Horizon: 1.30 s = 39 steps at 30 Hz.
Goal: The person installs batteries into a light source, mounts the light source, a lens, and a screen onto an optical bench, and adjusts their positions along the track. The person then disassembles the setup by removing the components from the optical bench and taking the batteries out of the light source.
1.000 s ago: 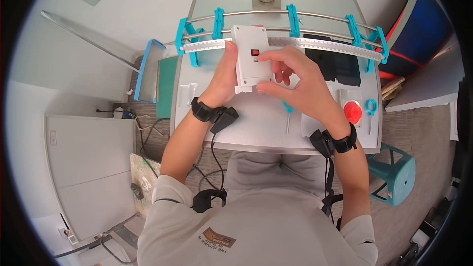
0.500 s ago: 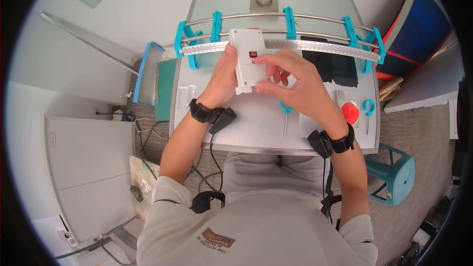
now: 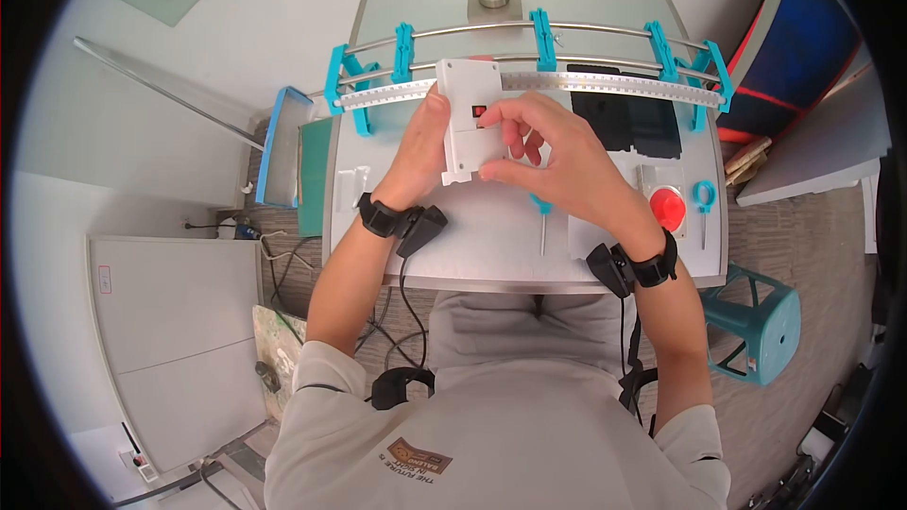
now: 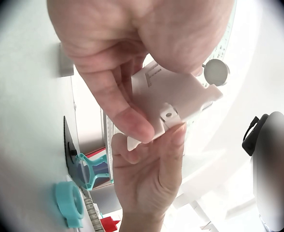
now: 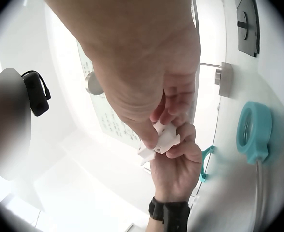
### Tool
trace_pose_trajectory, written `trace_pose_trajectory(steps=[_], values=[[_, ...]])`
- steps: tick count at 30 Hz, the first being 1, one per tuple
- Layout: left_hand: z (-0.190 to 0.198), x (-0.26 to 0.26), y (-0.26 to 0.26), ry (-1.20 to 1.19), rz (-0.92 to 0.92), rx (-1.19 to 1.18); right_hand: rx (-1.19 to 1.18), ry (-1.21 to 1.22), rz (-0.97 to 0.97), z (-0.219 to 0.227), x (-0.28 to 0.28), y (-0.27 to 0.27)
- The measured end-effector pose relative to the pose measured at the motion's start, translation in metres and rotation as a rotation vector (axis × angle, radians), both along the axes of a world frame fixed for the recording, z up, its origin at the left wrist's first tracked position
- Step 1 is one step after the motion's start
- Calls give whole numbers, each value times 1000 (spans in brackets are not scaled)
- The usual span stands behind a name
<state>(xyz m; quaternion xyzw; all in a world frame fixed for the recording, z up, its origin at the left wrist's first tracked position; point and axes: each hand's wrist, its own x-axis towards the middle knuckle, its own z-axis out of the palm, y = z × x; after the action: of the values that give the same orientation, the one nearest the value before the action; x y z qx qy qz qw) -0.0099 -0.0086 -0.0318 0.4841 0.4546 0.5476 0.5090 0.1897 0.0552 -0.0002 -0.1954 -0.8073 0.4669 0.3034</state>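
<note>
In the head view my left hand grips a white plastic box by its side, thumb along the near edge. A small red rocker switch sits in the box's face. My right hand has its curled index fingertip just below that switch and its thumb at the lower corner, pinching the box. The left wrist view shows the end of the box with a small holed tab, and the right thumb right at that tab. In the right wrist view the fingers of both hands hide most of the box.
Behind the hands stands a rail frame with teal brackets and a ruled strip. On the table lie a black sheet, a red round piece and two teal ring-handled tools. A metal block stands farther back.
The head view has shifted a little, so table things sit slightly farther left. The right index fingertip stays close below the red switch; both hands keep hold of the box.
</note>
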Motion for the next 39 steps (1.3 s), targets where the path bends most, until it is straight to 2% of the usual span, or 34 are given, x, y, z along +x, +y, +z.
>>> trace_pose_trajectory(steps=[8, 14, 16, 17, 19, 20, 21, 22, 23, 25, 26, 28, 31, 35, 37, 39], values=[[2, 2, 1, 35, 18, 28, -40, -23, -7, 1, 1, 0], [3, -2, -2, 21, -7, -12, 75, 102, -13, -3, 1, 1], [3, -2, -3, 1, -27, -20, -67, -24, -21, 3, 4, 1], [4, 1, -4, -63, 14, -10, -64, -27, -18, 4, 3, 1], [8, 4, -5, -133, 59, 0, -86, 209, -80, 4, 2, 3], [11, 4, -5, -223, 132, 0, -85, 203, -76, 5, 5, 5], [12, 3, -5, -313, 204, -1, -171, 131, -64, 7, 12, 8], [5, -4, -3, -418, 185, 46, -257, 58, -53, 9, 17, 11], [5, -10, -3, -425, 189, 47, -255, 51, -49, 13, 19, 11], [21, -11, -3, -247, 164, 244, -177, -239, 3, 19, 23, 11], [26, 0, -3, -259, 371, 187, -175, -244, 5, 15, 23, 12], [28, -3, -3, -270, 361, 197, 153, -227, 83, -1, 21, 14], [27, -2, -4, -263, 356, 206, 278, -251, 92, -16, 20, 17], [27, 1, -4, -238, 331, 206, 274, -281, 89, -10, 16, 16], [27, 2, -4, -230, 335, 212, 7, -346, 98, -4, 12, 7], [25, 3, -5, -210, 325, 206, 18, -391, 140, -6, 10, 6]])
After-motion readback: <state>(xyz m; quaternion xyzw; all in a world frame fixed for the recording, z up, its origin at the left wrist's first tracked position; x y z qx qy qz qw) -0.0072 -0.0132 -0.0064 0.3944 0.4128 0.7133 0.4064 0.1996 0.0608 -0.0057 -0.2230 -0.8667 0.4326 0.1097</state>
